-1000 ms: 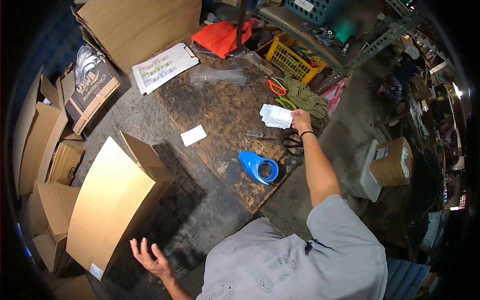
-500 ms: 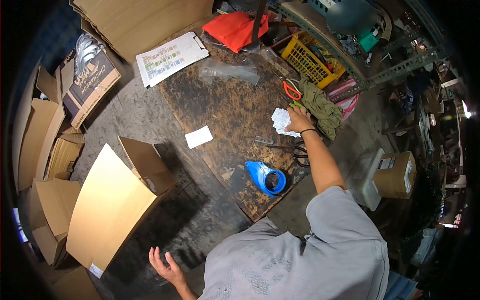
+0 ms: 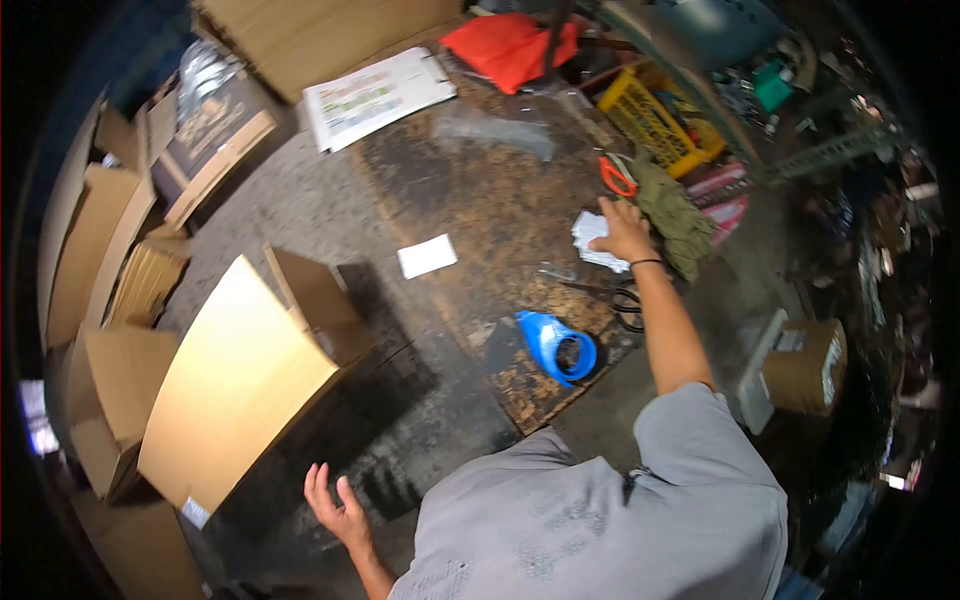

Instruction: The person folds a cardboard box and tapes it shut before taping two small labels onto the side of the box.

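Note:
My right hand (image 3: 626,230) is at the far right of the worktable, closed on a small stack of white paper slips (image 3: 592,240). The thumb lies over the slips, and motion blur hides their print. My left hand (image 3: 338,510) hovers low at the front, fingers apart, holding nothing. A single white slip (image 3: 427,257) lies by itself on the worn wooden board (image 3: 480,220). Nearer to me sits a blue tape dispenser (image 3: 545,345). Black-handled scissors (image 3: 628,305) rest just below my right hand, and orange-handled scissors (image 3: 617,176) lie just above it.
An open cardboard box (image 3: 235,380) stands on the left, with more cartons (image 3: 125,380) behind it. A clipboard with printed sheets (image 3: 378,97), a red bag (image 3: 508,48) and a yellow basket (image 3: 655,120) line the back. Green cloth (image 3: 678,215) lies right of my hand.
The whole view has shifted toward the right with my head. My right hand stays at the slips, its thumb now lying over them. My left hand remains open and low.

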The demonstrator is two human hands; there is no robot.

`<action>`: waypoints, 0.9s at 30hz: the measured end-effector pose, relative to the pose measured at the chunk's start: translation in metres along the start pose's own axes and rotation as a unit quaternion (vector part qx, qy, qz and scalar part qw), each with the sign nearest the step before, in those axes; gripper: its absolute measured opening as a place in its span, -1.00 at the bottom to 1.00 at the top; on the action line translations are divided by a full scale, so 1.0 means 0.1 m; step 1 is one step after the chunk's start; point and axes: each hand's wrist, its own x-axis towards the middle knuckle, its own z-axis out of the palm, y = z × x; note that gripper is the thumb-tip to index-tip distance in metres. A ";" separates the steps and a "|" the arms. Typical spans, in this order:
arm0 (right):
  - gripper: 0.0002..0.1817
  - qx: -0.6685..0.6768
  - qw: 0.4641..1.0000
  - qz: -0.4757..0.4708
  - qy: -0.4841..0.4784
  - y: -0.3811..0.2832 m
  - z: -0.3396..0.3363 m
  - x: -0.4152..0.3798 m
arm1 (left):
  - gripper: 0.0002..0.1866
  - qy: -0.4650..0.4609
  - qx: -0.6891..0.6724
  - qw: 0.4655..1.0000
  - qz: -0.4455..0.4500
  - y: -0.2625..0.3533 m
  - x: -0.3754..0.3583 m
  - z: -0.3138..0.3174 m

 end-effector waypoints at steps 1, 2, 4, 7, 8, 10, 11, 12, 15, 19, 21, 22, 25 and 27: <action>-0.18 0.029 0.997 -0.035 0.055 -0.14 0.00 -0.02 | -0.67 0.003 0.001 1.000 0.019 -0.01 0.01 0.00; -0.31 0.079 0.992 -0.075 0.057 -0.29 0.07 0.05 | -0.67 0.004 -0.004 1.000 0.014 0.02 0.02 0.00; -0.61 0.182 0.957 -0.211 0.079 -0.57 0.24 0.20 | -0.67 0.001 -0.022 1.000 0.006 0.08 0.04 0.05; -0.65 0.237 0.921 -0.309 0.014 -1.31 0.50 0.28 | -0.68 -0.004 -0.053 0.999 0.006 0.14 0.06 0.11; -0.62 0.220 0.923 -0.315 0.006 -1.54 0.60 0.31 | -0.69 -0.002 -0.047 0.999 0.017 0.18 0.07 0.11; -0.58 0.204 0.923 -0.326 -0.002 -1.93 0.66 0.29 | -0.69 0.005 -0.038 0.999 0.025 0.20 0.06 0.10; -0.49 0.160 0.935 -0.313 -0.037 -2.09 0.64 0.26 | -0.69 0.005 -0.035 0.999 0.016 0.19 0.04 0.08; -0.39 0.115 0.945 -0.299 -0.072 -2.21 0.62 0.24 | -0.70 0.004 -0.033 0.999 0.007 0.16 0.02 0.06; -0.24 0.002 0.954 -0.277 -0.110 -2.44 0.63 0.22 | -0.70 0.017 -0.024 0.999 -0.026 0.04 -0.08 0.03; -0.18 -0.028 0.955 -0.249 -0.157 -2.55 0.53 0.23 | -0.71 0.026 -0.035 0.998 -0.046 -0.04 -0.19 0.07; -0.19 -0.029 0.954 -0.249 -0.164 -2.57 0.53 0.24 | -0.71 0.016 -0.049 0.998 -0.039 -0.03 -0.19 0.12; -0.23 -0.025 0.955 -0.255 -0.147 -2.55 0.59 0.27 | -0.71 0.009 -0.045 0.998 -0.035 -0.01 -0.17 0.14; -0.30 0.007 0.953 -0.275 -0.129 -2.48 0.72 0.33 | -0.71 -0.007 -0.052 0.998 -0.041 0.08 -0.09 0.14; -0.33 0.034 0.948 -0.290 -0.129 -2.47 0.76 0.35 | -0.70 -0.010 -0.055 0.998 -0.041 0.10 -0.03 0.15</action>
